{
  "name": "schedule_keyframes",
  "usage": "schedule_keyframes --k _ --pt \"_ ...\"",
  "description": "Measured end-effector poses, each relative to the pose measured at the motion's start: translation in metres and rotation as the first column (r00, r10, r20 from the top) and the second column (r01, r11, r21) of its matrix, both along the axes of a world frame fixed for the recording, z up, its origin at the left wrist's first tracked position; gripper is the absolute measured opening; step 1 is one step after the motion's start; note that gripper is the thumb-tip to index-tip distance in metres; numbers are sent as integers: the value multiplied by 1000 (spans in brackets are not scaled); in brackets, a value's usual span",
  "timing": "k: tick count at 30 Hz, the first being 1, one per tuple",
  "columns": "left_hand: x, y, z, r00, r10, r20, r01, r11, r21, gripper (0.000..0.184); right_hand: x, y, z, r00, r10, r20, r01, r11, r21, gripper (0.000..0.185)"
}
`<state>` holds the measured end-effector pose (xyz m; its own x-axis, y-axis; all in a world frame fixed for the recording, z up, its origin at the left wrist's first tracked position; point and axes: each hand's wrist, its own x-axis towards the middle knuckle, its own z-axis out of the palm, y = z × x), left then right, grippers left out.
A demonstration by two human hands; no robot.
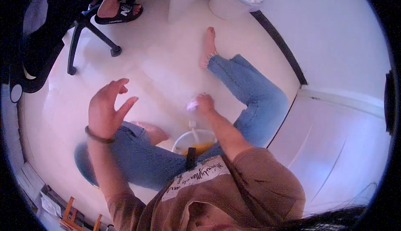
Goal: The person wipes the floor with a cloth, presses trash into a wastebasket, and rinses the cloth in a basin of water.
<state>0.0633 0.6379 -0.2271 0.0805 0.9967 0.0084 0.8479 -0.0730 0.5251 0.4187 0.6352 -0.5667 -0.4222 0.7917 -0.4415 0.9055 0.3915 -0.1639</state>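
Observation:
My left hand (110, 106), with a dark band at the wrist, is raised over the floor near my bent left knee. Its fingers and thumb are apart, with nothing between them. Farther right, my right hand (204, 104) is closed on a crumpled pinkish-white cloth or wipe (192, 105) at the pale floor (154, 80). Just below that hand, between my legs, sits a white bucket (177, 141) with something yellow-orange inside. A small whitish object (192, 124) stands at the bucket's upper rim; I cannot make out what it is.
A bin (221, 5) filled with crumpled white material stands at the top, beside the wall (326, 30). At the upper left, another person's foot in a black slide (121, 16) is above a wheeled chair base (94, 30). Wooden legs (69, 212) show at the lower left.

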Motion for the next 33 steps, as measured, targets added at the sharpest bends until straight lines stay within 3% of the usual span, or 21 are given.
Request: schedule_keyframes --k 1,4,5,7,8,10,11,12,14,15,17,19,20,21,22,23,27,28,30,31,33 --pt "6 -2 2 1000 7 -2 -7 1000 21 44 24 -3 -19 992 -126 27 127 992 -9 25" --pt "-6 -9 -6 1000 18 4 -18 1000 1 41 10 16 59 897 -430 -108 417 901 -122 36" --pt "-9 -11 -10 999 24 27 -25 999 26 39 -1 28 74 795 -524 -306 450 847 -283 40" --pt "-25 -16 -28 996 55 70 -58 997 46 38 -21 52 104 417 -728 -544 372 683 -628 49" --pt "-29 -10 -32 994 30 103 -37 997 68 38 -27 59 127 256 -689 -679 258 725 -639 46" --pt "-43 -7 -40 991 62 119 -62 998 2 39 -21 69 231 95 -666 -740 177 743 -646 32" --pt "-35 -5 -31 997 68 41 -65 995 -79 38 -7 66 257 -31 -543 -839 204 819 -537 34" --pt "-63 -3 -66 998 19 60 -20 1000 5 38 9 65 277 -133 -394 -910 233 880 -415 37" --pt "-73 5 -76 997 -19 76 21 999 -26 35 62 35 354 -172 -137 -976 524 826 -208 31" --pt "-79 7 -80 976 47 213 -18 991 -134 31 86 17 375 -164 -18 -986 634 764 -119 28" --pt "-70 16 -63 983 21 185 4 991 -132 30 171 -9 352 -112 -202 -973 757 617 -215 30" --pt "-72 21 -50 991 68 119 -54 991 -119 31 232 -38 306 -268 -299 -916 861 352 -367 22" --pt "-70 23 -51 987 121 107 -109 988 -109 31 264 -61 259 -249 -323 -913 905 258 -338 27" --pt "-69 27 -55 980 173 103 -163 982 -97 31 276 -89 244 -379 -422 -823 887 88 -453 32" --pt "-72 31 -58 981 157 110 -149 986 -81 31 304 -121 178 -402 -480 -780 900 -53 -432 36" --pt "-78 37 -59 984 139 114 -132 989 -68 30 294 -146 208 -574 -594 -565 802 -268 -533 34" --pt "-62 -7 -48 993 76 89 -71 996 -61 29 379 -422 -59 -502 -829 -247 864 -465 -196 37" --pt "-69 -7 -48 998 54 29 -52 996 -78 29 343 -444 -30 -694 -665 -274 714 -590 -377 41" --pt "-79 -4 -50 997 17 -75 -25 994 -103 28 318 -436 -7 -845 -465 -264 533 -697 -480 46" --pt "-69 1 -37 977 95 -189 -125 980 -153 27 316 -420 -2 -841 -471 -267 542 -736 -405 47" --pt "-37 -14 -23 971 89 -220 -126 979 -162 27 318 -402 -20 -833 -475 -284 546 -789 -282 49"
